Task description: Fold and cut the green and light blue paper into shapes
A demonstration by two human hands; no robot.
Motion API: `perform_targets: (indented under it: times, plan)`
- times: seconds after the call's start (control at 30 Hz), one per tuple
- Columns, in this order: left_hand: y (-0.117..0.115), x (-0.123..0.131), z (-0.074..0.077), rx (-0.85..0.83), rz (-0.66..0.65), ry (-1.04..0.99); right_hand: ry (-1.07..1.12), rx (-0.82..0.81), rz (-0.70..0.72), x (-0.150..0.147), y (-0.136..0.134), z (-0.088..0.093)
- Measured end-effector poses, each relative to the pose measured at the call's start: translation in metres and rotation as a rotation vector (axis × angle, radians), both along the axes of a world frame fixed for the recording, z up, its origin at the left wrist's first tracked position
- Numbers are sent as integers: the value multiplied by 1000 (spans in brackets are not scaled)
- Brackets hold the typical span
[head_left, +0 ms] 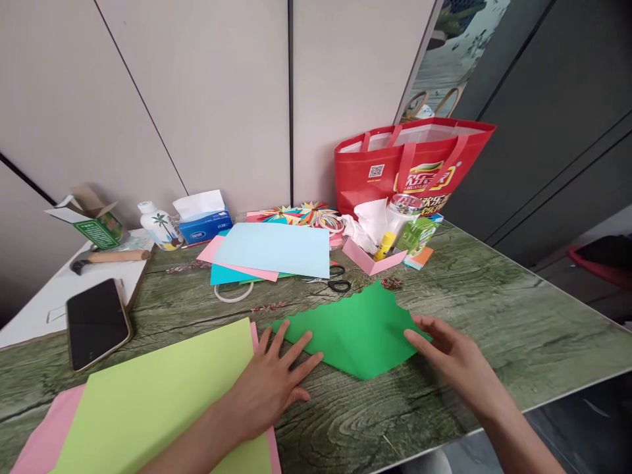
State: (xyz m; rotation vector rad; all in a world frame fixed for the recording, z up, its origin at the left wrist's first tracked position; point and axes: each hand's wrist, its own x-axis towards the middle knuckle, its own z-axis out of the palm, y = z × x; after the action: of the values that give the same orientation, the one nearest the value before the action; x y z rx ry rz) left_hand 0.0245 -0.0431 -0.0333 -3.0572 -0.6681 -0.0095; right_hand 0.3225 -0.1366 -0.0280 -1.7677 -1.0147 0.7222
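A green sheet of paper (353, 332) with scalloped upper edges lies on the wood-patterned table in front of me. My left hand (279, 378) rests with fingers spread over the paper's left corner and the table beside it. At the opposite corner, my right hand (444, 345) has the paper between thumb and fingers. Under my left wrist and forearm is a yellow-green sheet (172, 388), with pink paper (44, 434) showing below it. Just beyond the green paper are black-handled scissors (339, 286), their blades partly covered by a stack topped with a light blue sheet (276, 247).
A phone (97, 322) and a hammer (111, 258) lie at the left. Along the back stand a bottle (160, 227), a tissue box (205, 227) and a red bag (370, 178). A glue stick (385, 245) sits in a pink paper tray (365, 259). The table's edge runs along the right.
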Motion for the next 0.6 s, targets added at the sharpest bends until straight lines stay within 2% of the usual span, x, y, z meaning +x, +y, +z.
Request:
perform_targets:
  times: [0.1,0.17,0.33,0.47,0.6]
  plan:
    - [0,0,0,-6,-1,11,142,77,79,-25,-5,-4]
    - [0,1,0,-6,-3,9,135,122,149,-43,-7,-15]
    - [-1,2,4,-12,-5,7,-189,173,294,-80,-9,-33]
    - [-2,2,8,-19,-7,-39,-338,215,428,-92,-7,-30]
    - [-3,0,5,-50,-2,-121,-409,151,529,-97,-7,-25]
